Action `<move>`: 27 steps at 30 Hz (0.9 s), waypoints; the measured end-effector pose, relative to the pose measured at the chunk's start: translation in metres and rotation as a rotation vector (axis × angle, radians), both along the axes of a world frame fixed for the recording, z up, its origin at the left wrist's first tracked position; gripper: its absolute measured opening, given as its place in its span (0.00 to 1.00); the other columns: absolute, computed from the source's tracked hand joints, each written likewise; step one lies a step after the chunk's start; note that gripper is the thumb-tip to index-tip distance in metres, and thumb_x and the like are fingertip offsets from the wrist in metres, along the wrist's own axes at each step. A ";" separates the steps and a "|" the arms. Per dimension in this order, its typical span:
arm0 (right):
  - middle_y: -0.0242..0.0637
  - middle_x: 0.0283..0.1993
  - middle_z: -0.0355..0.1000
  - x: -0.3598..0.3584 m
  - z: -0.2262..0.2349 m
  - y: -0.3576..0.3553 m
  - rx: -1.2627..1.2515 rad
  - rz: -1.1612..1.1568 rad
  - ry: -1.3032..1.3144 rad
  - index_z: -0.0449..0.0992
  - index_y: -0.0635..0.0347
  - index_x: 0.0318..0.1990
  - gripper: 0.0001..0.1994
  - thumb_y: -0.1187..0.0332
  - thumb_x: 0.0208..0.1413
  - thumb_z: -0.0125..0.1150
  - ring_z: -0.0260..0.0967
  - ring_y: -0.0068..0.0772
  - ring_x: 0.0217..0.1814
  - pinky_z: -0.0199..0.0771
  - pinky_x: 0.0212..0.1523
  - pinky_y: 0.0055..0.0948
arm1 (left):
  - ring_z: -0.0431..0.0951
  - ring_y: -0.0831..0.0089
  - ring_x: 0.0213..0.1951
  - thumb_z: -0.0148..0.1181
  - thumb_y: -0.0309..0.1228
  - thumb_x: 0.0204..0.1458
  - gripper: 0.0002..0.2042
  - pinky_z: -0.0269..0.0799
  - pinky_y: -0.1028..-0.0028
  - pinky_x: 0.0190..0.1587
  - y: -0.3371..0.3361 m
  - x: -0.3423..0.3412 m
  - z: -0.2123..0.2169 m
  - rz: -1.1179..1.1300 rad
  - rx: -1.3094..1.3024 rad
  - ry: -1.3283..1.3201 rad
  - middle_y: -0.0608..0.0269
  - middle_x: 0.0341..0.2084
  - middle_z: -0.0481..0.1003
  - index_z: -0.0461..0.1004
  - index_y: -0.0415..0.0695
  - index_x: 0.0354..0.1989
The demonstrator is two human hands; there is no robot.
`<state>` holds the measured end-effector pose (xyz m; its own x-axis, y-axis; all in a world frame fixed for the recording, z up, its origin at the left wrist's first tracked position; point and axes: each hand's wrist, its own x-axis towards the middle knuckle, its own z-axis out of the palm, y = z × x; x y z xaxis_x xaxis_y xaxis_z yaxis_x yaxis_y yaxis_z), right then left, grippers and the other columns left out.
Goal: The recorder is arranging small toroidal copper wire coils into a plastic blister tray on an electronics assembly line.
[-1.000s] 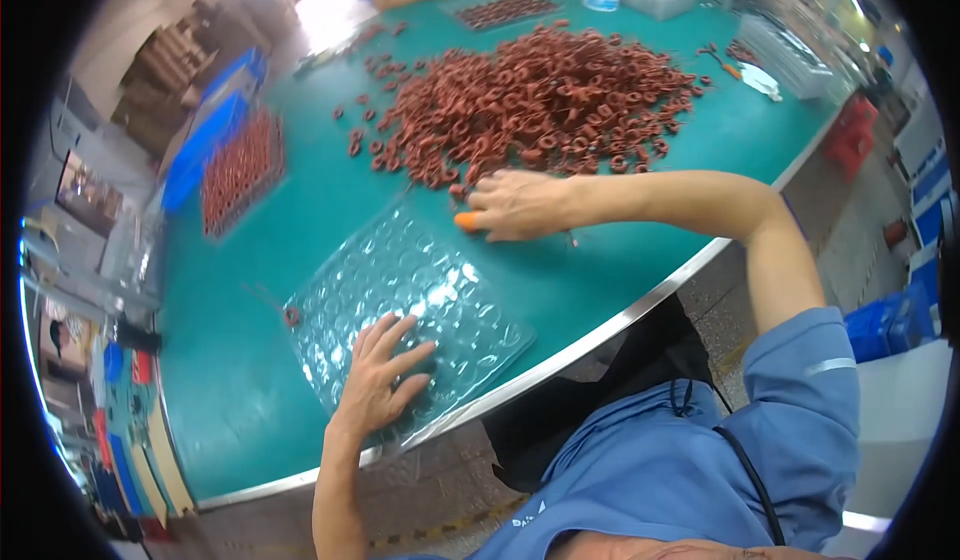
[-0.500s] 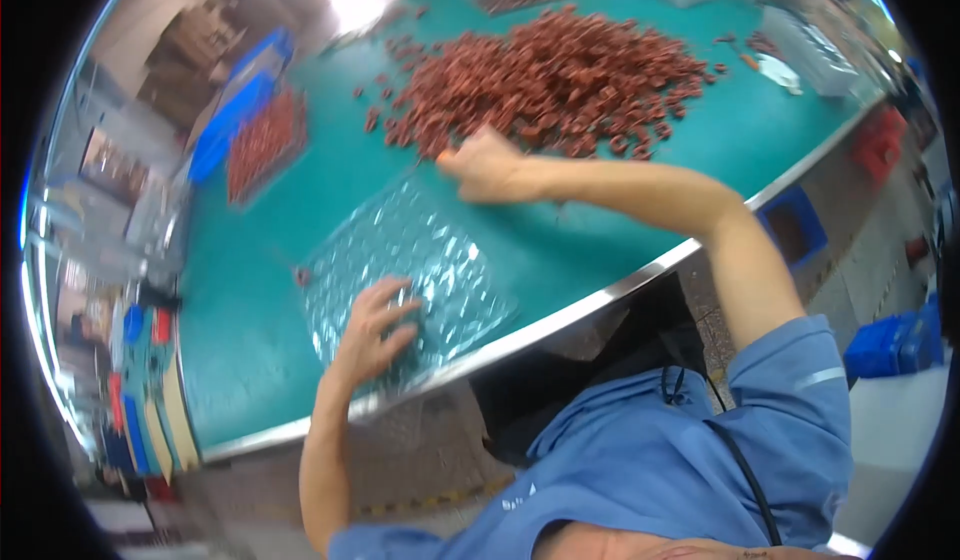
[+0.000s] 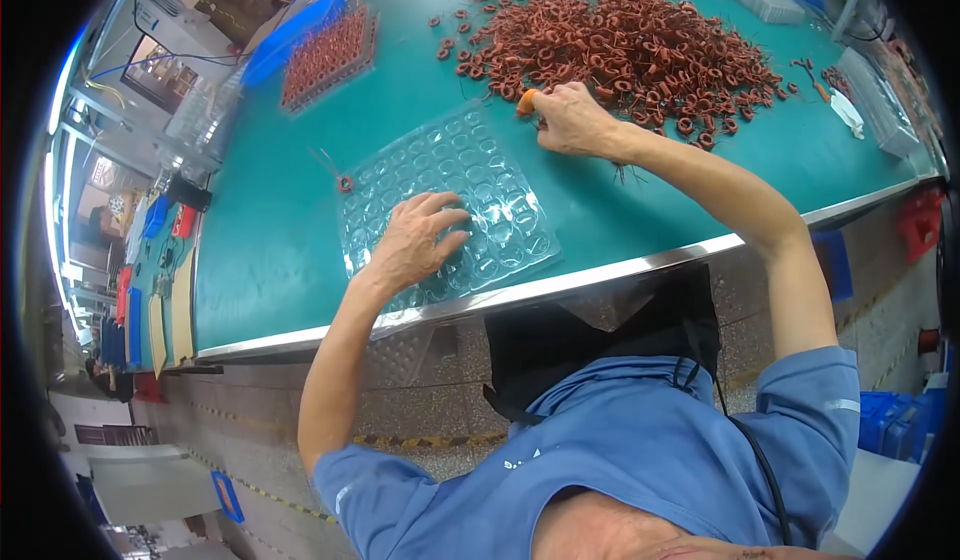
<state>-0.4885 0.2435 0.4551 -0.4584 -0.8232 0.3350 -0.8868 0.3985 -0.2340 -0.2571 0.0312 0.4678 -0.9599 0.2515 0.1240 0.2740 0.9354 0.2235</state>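
I see my right hand (image 3: 572, 120) curled at the near edge of the heap of red-brown rings (image 3: 620, 50), fingers pinched around something small with an orange tip showing at the thumb side; whether that is a finger cot or a part I cannot tell. The heap lies just beyond and to the right of that hand, touching its fingertips, so the right hand is plainly the nearer one to the rings. The clear blister tray (image 3: 450, 205) lies just left and near of the right hand, its long axis running from far left to near right across the green counter (image 3: 270, 230), with one corner almost at the right knuckles. My left hand (image 3: 415, 240) rests flat and spread on the tray's near part, fingers released, pressing it down and gripping nothing. A single loose ring (image 3: 345, 183) sits at the tray's left edge. Against the frame a second ago, the view has swung so that the tray sits higher and more central; the left hand has stayed on the tray and the right has stayed at the heap's edge.
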 end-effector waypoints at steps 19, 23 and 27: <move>0.36 0.44 0.74 0.061 0.035 0.095 -0.960 0.216 -0.843 0.69 0.62 0.58 0.22 0.66 0.57 0.60 0.71 0.22 0.47 0.69 0.55 0.27 | 0.77 0.77 0.28 0.55 0.33 0.60 0.13 0.74 0.78 0.34 0.128 -0.097 0.026 0.098 1.550 -0.081 0.63 0.29 0.75 0.72 0.37 0.49; 0.36 0.42 0.75 0.050 0.055 0.094 -0.656 0.167 -0.865 0.71 0.65 0.55 0.20 0.61 0.61 0.54 0.71 0.25 0.47 0.71 0.51 0.28 | 0.69 0.84 0.21 0.59 0.30 0.55 0.12 0.65 0.81 0.24 0.117 -0.084 0.028 0.148 1.000 -0.067 0.69 0.19 0.72 0.76 0.37 0.45; 0.39 0.33 0.78 0.053 0.044 0.074 -0.544 0.174 -0.806 0.79 0.67 0.42 0.13 0.64 0.59 0.59 0.76 0.25 0.35 0.76 0.37 0.24 | 0.72 0.82 0.22 0.60 0.29 0.54 0.13 0.68 0.79 0.25 0.121 -0.072 0.036 0.132 0.680 -0.127 0.68 0.20 0.73 0.75 0.37 0.46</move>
